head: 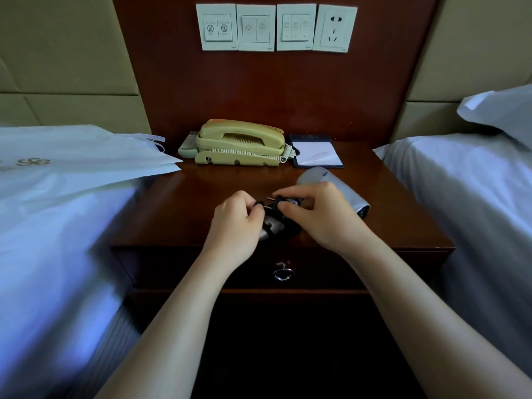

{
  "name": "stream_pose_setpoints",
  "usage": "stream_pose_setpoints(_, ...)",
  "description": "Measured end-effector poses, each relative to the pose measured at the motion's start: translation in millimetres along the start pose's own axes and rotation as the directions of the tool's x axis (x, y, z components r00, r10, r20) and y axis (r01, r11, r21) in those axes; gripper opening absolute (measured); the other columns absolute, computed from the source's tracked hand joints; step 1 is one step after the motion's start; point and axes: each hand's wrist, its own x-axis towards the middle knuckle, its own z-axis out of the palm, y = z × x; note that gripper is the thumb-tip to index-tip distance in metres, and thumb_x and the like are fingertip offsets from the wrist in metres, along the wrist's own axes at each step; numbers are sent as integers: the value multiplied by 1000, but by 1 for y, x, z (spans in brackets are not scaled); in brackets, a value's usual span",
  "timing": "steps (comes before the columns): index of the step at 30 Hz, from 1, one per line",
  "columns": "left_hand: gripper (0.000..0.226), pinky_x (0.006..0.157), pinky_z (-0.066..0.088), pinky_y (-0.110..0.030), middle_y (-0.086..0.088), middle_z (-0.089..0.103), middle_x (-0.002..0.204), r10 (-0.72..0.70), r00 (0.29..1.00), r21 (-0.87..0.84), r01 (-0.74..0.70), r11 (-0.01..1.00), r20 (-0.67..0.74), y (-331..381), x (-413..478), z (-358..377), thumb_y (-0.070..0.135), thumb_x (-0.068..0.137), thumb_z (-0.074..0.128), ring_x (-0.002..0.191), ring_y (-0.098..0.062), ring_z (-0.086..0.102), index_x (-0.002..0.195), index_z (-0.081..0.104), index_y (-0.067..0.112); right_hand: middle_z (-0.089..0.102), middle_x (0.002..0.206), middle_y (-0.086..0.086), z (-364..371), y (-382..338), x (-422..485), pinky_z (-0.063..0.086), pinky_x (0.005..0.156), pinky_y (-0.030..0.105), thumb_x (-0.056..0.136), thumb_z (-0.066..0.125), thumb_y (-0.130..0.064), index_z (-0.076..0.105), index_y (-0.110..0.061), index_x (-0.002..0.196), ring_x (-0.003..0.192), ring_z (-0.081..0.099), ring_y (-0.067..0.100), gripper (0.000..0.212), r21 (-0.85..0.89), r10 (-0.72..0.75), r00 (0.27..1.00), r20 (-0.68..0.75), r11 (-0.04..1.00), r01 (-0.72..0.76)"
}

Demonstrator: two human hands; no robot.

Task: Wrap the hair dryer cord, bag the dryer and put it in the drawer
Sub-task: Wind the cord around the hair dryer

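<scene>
Now my left hand steadies the black cord coiled round the hair dryer handle, fingers pinching it so the loops cannot slip, while my right hand pinches the plug to tuck it. Both sit on the desk; the white bag waits on the left bed, the drawer shut.

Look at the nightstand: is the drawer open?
No. The drawer front sits flush and shut under the nightstand top, below both hands.
</scene>
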Motion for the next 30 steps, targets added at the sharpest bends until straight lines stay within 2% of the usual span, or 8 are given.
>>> stream_pose_setpoints(3, 19, 52, 34, -25, -5, 57, 77, 36, 999, 39, -36, 999, -2, 2, 1, -2, 19, 93, 47, 74, -24, 53, 83, 55, 4, 50, 61, -24, -4, -5, 0, 37, 54, 23, 89, 59, -26, 71, -27, 109, 55, 43, 1, 23, -64, -10, 999, 33, 998, 12)
stream_pose_setpoints(5, 19, 52, 32, -31, -3, 52, 71, 71, 997, 87, -71, 994, 1, 4, 1, -3, 19, 93, 47, 72, -26, 52, 83, 54, 5, 69, 84, -14, -6, -9, 1, 51, 71, 33, 89, 59, -26, 71, -28, 109, 78, 61, 9, 23, -81, -14, 998, 63, 997, 19)
stream_pose_setpoints(9, 18, 63, 31, -34, -7, 54, 83, 99, 995, 222, -97, 970, 2, 9, 1, -4, 23, 94, 45, 83, -34, 52, 88, 51, 8, 70, 108, -5, -6, -16, 2, 50, 87, 40, 91, 55, -28, 69, -30, 110, 102, 62, 22, 24, -169, -8, 995, 101, 985, 25)
stream_pose_setpoints(15, 17, 61, 34, -34, -4, 51, 76, 130, 991, 286, -137, 948, 45, 11, 6, -11, 22, 93, 45, 77, -31, 51, 80, 48, 11, 69, 99, 6, -2, -22, -3, 40, 69, 35, 97, 43, -29, 65, -23, 106, 96, 58, 32, 24, -392, -104, 980, 167, 905, 163)
stream_pose_setpoints(19, 16, 56, 33, -36, -1, 47, 70, 203, 971, 275, -230, 934, 125, 8, 8, -17, 21, 91, 48, 64, -24, 47, 79, 47, 10, 62, 108, 9, -4, -19, -8, 43, 81, 33, 94, 50, -26, 56, -20, 128, 104, 55, 27, 35, -307, -140, 969, 201, 931, 198)
stream_pose_setpoints(22, 16, 51, 29, -33, 1, 44, 62, 199, 966, 230, -234, 945, 164, 5, 10, -21, 21, 91, 50, 57, -19, 43, 77, 48, 12, 60, 101, 8, -2, -20, -11, 47, 79, 39, 89, 59, -25, 66, -16, 116, 94, 57, 26, 29, -295, -198, 976, 87, 931, 215)
stream_pose_setpoints(25, 18, 51, 27, -33, 2, 44, 62, 178, 964, 217, -220, 951, 197, 3, 10, -23, 23, 91, 49, 60, -21, 44, 75, 47, 15, 59, 97, 6, -2, -24, -10, 46, 72, 37, 88, 61, -26, 70, -13, 103, 88, 58, 26, 21, -338, -210, 973, 96, 913, 230)
stream_pose_setpoints(30, 23, 61, 34, -35, -2, 52, 75, 147, 968, 231, -194, 953, 204, 2, 15, -21, 22, 91, 48, 77, -30, 52, 69, 43, 18, 53, 104, 9, 1, -31, -7, 27, 67, 27, 95, 49, -28, 65, -9, 102, 96, 53, 28, 25, -497, -185, 970, 156, 834, 238)
